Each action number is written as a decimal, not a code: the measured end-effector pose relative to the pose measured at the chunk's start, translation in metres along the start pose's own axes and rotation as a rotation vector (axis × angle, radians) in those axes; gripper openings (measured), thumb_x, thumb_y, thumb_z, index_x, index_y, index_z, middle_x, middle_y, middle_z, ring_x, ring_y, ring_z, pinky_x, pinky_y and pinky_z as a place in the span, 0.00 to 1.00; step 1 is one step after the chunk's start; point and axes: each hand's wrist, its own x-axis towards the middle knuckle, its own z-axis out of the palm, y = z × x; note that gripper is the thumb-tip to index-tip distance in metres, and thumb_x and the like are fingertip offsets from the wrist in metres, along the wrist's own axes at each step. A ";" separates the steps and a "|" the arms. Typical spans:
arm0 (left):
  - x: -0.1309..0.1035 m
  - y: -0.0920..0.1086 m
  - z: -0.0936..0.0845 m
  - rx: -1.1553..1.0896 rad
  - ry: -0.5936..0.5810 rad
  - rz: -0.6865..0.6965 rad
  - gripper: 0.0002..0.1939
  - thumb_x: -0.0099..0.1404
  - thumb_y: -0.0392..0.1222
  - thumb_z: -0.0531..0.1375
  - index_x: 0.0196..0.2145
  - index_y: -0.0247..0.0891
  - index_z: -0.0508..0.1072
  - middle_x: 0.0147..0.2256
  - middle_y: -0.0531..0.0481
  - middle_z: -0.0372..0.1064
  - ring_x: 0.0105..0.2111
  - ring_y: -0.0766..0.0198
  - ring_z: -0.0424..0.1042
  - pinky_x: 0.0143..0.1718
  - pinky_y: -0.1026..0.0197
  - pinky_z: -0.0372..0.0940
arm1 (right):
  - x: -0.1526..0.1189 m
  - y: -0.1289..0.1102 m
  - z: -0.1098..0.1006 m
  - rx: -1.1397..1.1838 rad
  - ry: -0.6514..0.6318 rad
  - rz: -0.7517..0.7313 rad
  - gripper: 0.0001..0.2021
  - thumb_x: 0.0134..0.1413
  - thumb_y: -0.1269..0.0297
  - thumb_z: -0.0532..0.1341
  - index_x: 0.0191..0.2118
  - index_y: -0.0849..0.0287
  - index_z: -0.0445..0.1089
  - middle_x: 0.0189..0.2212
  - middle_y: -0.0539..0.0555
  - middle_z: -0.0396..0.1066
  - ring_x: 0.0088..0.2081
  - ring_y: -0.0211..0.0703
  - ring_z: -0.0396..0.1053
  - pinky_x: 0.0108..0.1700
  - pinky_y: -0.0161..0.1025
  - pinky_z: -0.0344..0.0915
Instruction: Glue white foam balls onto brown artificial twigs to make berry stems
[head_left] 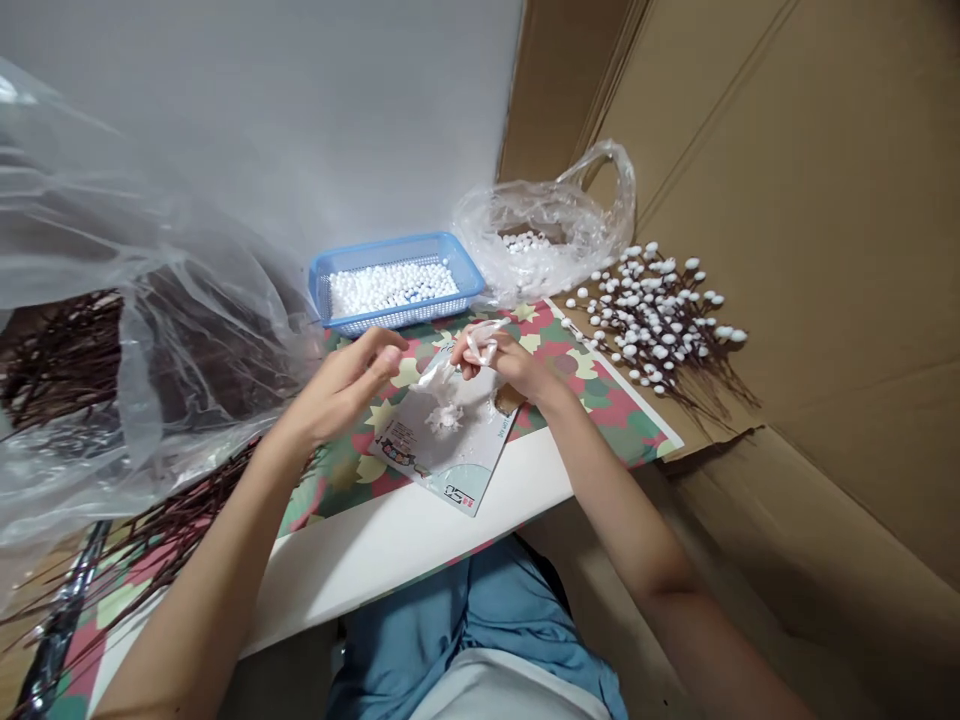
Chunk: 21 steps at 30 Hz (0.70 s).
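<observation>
My right hand (504,358) is closed on a crumpled white plastic piece (486,338), above a grey printed sheet (480,440). Beneath it, a white clump (444,418) lies on the sheet, joined to some whitish plastic. My left hand (352,380) is to the left of the sheet with its thumb and fingers apart, and nothing shows between them. Behind the hands stands a blue basket (397,315) of small white balls (390,285).
A clear plastic bag (555,225) with white balls stands at the back right. White-tipped twigs (664,310) lie right on cardboard (825,250). Dark twigs (64,350) under a large plastic bag (187,340) fill the left side. A patterned cover (341,475) lies on the table.
</observation>
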 end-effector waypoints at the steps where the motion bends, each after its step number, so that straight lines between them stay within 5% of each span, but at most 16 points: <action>1: -0.004 0.000 -0.004 -0.043 0.076 -0.010 0.17 0.68 0.53 0.50 0.40 0.38 0.70 0.25 0.52 0.67 0.24 0.64 0.65 0.25 0.63 0.59 | -0.002 -0.001 0.001 -0.004 0.010 0.013 0.14 0.54 0.53 0.58 0.30 0.60 0.70 0.23 0.49 0.64 0.29 0.37 0.64 0.34 0.36 0.61; 6: -0.026 -0.001 -0.013 -0.244 0.247 0.024 0.06 0.66 0.42 0.56 0.39 0.39 0.70 0.20 0.56 0.61 0.18 0.69 0.60 0.20 0.66 0.56 | -0.021 -0.003 0.006 -0.046 0.075 0.036 0.14 0.55 0.54 0.58 0.31 0.60 0.71 0.22 0.49 0.65 0.28 0.37 0.63 0.34 0.36 0.59; 14: -0.027 -0.015 0.012 -0.158 0.039 0.159 0.11 0.58 0.45 0.63 0.37 0.37 0.70 0.34 0.49 0.69 0.35 0.62 0.68 0.38 0.60 0.64 | -0.033 0.016 0.017 -0.055 0.147 0.041 0.14 0.54 0.52 0.60 0.30 0.58 0.71 0.21 0.49 0.65 0.25 0.38 0.63 0.31 0.37 0.59; 21: -0.023 -0.025 0.028 -0.071 0.063 0.087 0.09 0.63 0.42 0.55 0.29 0.36 0.69 0.29 0.49 0.70 0.31 0.60 0.68 0.34 0.60 0.62 | -0.032 0.025 0.022 -0.036 0.203 0.043 0.12 0.52 0.52 0.59 0.30 0.56 0.70 0.20 0.49 0.65 0.23 0.39 0.61 0.29 0.38 0.59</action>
